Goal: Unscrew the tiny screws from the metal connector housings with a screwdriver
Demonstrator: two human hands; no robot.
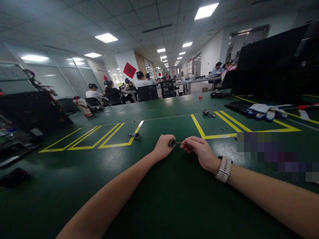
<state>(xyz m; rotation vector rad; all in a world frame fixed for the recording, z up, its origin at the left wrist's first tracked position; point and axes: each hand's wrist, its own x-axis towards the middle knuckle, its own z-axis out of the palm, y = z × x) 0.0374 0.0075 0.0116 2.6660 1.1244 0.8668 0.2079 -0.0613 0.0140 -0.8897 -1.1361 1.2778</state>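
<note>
My left hand [164, 146] is closed around a dark hollow metal cylinder [172, 143], its round open end turned toward my right hand. Between finger and thumb, my right hand [196, 149] pinches a thin pale rod [178, 143] that points at the cylinder. Whether the rod's tip touches the cylinder cannot be made out. A light watch strap circles my right wrist. Left of my hands, a small metal part with a shaft [135, 135] lies by a yellow-taped box. A similar shafted part [208, 113] rests inside a taped box farther right, with several tiny dark pieces [224, 128] near it.
The green tabletop [159, 199] bears yellow tape outlines. At the right lie white-and-blue gloves [266, 111] and a large black monitor [274, 63]. A red-handled tool [200, 97] is toward the back. Electronics [15, 136] crowd the left edge. Several people sit beyond the table.
</note>
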